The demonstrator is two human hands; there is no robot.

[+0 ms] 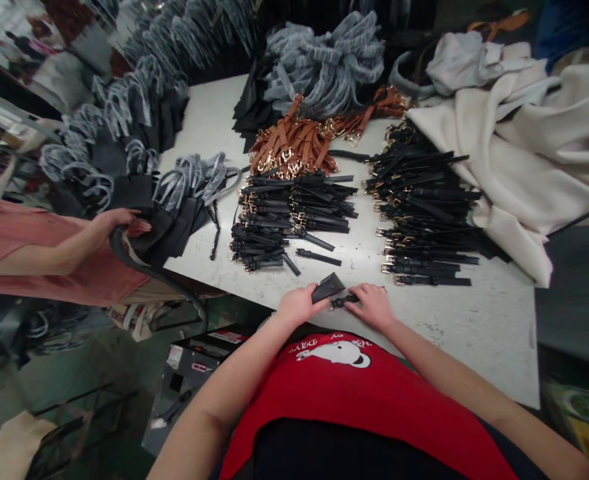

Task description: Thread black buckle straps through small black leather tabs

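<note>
At the near edge of the white table (454, 320), my left hand (298, 305) is closed on a small black leather piece (328, 287). My right hand (373, 305) pinches a short black strap (345, 301) that meets that piece between the two hands. Just beyond lie one loose black strap (318, 257) and a stack of black straps with gold buckles (289, 217). A second pile of black buckled straps (424, 213) lies further right.
Brown straps with gold buckles (294, 147) sit behind the black ones. Grey wrapped handles (324, 63) and black bags (174, 220) crowd the back and left. A cream cloth (524, 147) covers the right. A co-worker's hand (117, 220) in a pink sleeve holds a bag at the left.
</note>
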